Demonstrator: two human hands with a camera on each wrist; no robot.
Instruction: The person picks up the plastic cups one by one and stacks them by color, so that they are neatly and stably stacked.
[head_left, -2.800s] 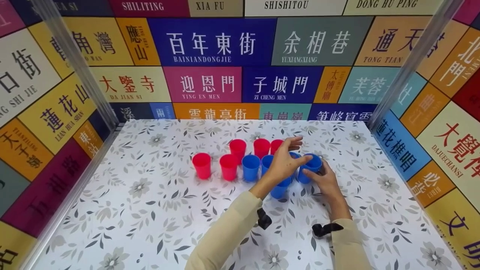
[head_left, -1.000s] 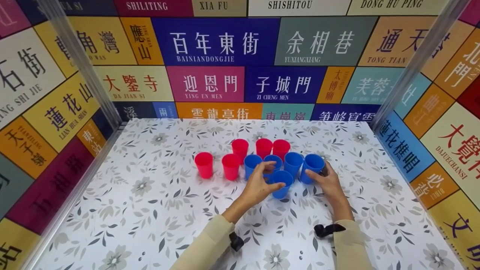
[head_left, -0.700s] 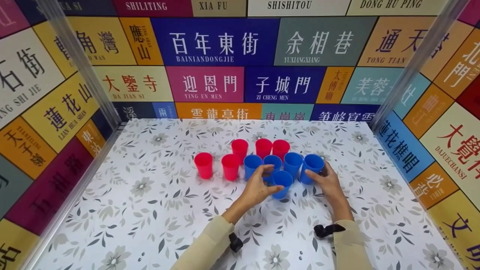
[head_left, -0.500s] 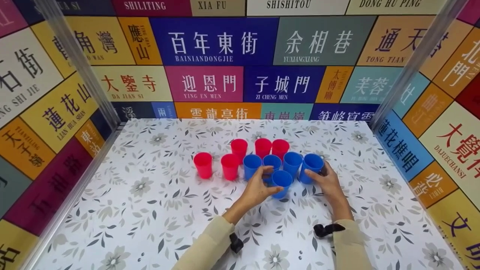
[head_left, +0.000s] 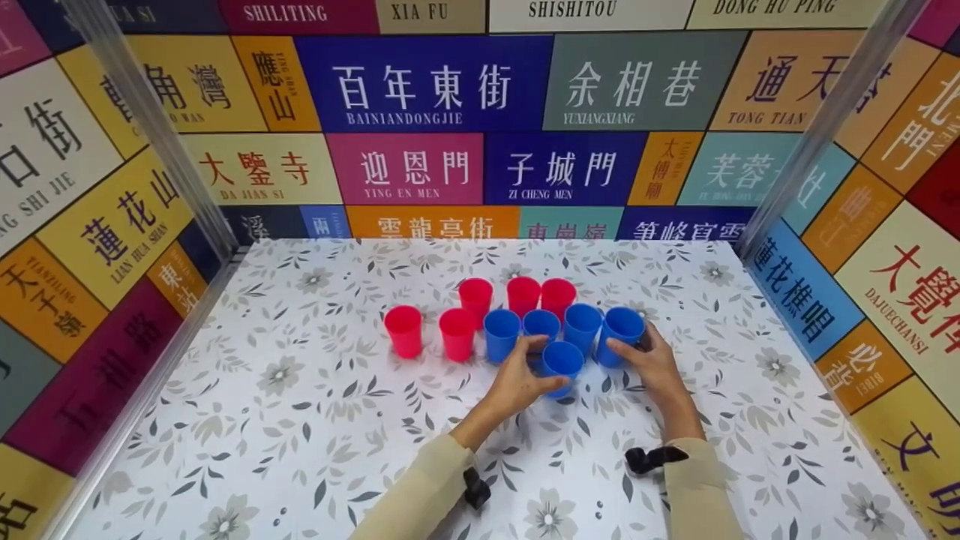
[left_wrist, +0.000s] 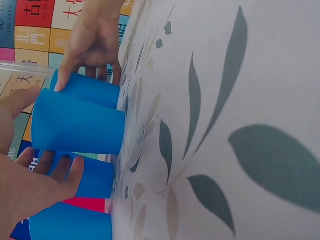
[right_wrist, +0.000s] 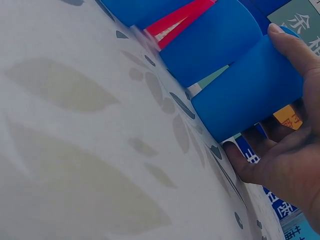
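Several blue plastic cups stand mouth up on the table, close together. My left hand point(head_left: 514, 386) holds the nearest blue cup point(head_left: 566, 358), thumb on its near side and fingers on the far left side. In the left wrist view, that blue cup point(left_wrist: 80, 122) sits between thumb and curled fingers. At the right end of the blue row, my right hand point(head_left: 656, 367) grips another blue cup point(head_left: 621, 330). The right wrist view has the thumb by the rim of this blue cup point(right_wrist: 250, 85), with the fingers along its outer side.
Other blue cups point(head_left: 501, 334) form a row behind the nearest one. Red cups point(head_left: 405, 330) stand left of that row, and more red cups point(head_left: 475, 300) stand behind it. Walls with coloured name panels point(head_left: 420, 82) enclose the leaf-patterned table point(head_left: 300, 420).
My left hand has come from above the right-hand blue cups, leftward and toward me, to the nearest blue cup. My right hand stays on its cup. The cups stand nearly where they were.
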